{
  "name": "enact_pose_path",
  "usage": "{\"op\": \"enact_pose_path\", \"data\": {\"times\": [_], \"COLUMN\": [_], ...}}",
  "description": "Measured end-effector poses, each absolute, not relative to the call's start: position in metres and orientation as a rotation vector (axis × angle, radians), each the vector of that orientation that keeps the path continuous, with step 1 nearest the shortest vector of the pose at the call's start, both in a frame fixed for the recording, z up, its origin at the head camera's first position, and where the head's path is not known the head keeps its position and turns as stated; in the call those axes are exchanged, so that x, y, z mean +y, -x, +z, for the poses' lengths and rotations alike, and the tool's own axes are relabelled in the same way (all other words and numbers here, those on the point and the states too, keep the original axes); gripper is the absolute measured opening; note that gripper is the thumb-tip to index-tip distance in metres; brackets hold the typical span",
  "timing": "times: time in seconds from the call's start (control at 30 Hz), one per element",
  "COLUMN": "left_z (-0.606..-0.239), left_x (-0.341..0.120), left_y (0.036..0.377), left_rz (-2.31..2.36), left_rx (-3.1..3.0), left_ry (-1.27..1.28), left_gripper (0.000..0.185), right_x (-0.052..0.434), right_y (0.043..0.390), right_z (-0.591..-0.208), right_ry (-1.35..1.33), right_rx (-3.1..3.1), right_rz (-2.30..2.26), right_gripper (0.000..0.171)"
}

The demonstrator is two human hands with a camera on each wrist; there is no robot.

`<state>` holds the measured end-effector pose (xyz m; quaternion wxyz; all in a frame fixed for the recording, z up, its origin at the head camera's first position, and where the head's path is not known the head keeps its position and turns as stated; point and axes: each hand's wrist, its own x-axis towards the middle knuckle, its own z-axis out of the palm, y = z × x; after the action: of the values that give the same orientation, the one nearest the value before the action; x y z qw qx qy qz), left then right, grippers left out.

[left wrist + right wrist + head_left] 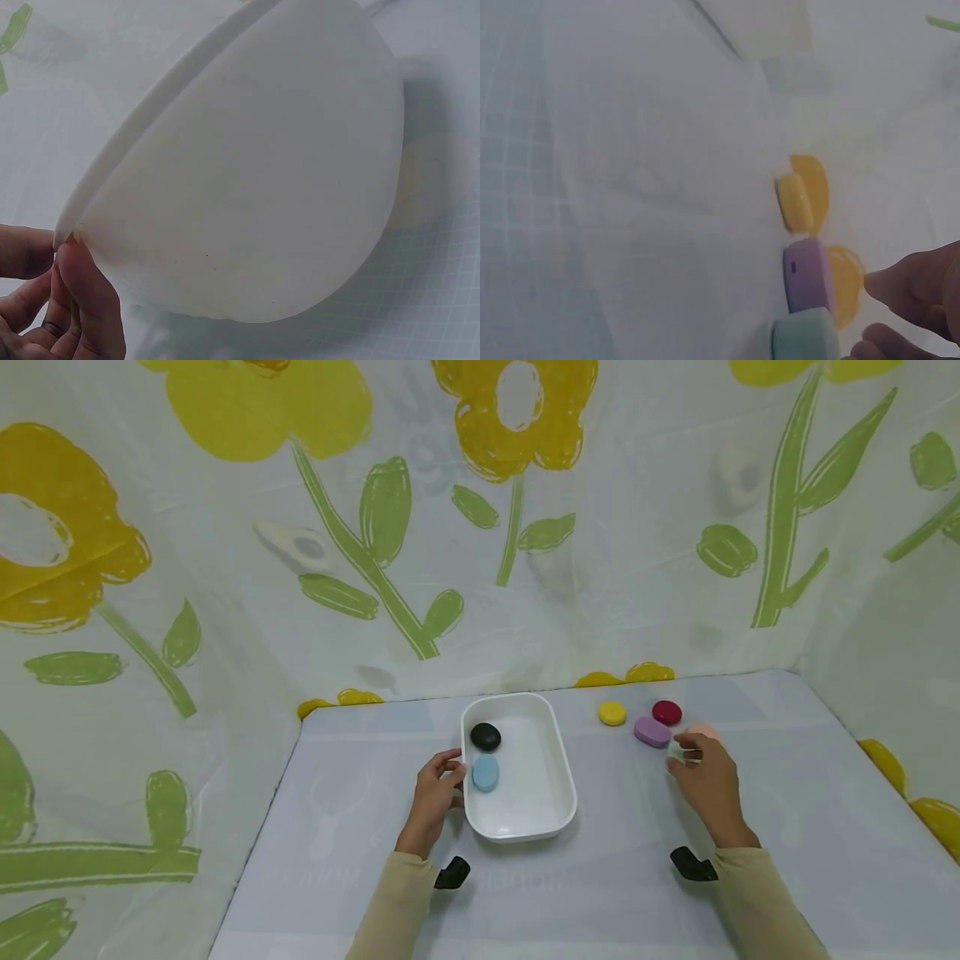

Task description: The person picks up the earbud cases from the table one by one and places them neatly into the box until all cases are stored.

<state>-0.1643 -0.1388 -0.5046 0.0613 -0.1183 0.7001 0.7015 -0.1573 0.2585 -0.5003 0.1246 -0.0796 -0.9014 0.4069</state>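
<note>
My left hand (437,789) grips the left rim of a white tray (525,835); in the left wrist view the thumb and a finger pinch that rim (135,124). Inside the tray lie a black rounded piece (486,737) and a light blue oval piece (485,773). To the right, my right hand (707,785) hovers at a mint green rounded block (806,337), its bent fingers (907,289) just beside the block with a small gap. A purple block (652,732) lies next to it. Part of a pale pink piece (707,732) shows behind the hand.
A yellow round piece (612,713) and a dark red one (667,712) lie near the table's back edge. The white table (570,893) meets a hanging curtain (637,593) printed with flowers. Black wrist pieces (693,865) stick out from both sleeves.
</note>
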Motion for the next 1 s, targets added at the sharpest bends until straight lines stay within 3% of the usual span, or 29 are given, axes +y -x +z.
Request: {"op": "enact_pose_path", "data": {"times": [0.5, 1.0], "left_z": [-0.505, -0.506], "left_x": [-0.139, -0.139], "left_y": [0.163, 0.164], "left_rz": [2.131, 2.135], "left_rx": [2.121, 2.114], "left_ry": [0.346, 0.341], "left_gripper": [0.039, 0.040], "right_x": [0.269, 0.270], "right_y": [0.163, 0.168], "right_z": [-0.510, -0.505], "right_ry": [0.210, 0.176], "right_rx": [-2.764, -2.900], "right_rz": [1.117, 0.994], "right_gripper": [0.059, 0.062]}}
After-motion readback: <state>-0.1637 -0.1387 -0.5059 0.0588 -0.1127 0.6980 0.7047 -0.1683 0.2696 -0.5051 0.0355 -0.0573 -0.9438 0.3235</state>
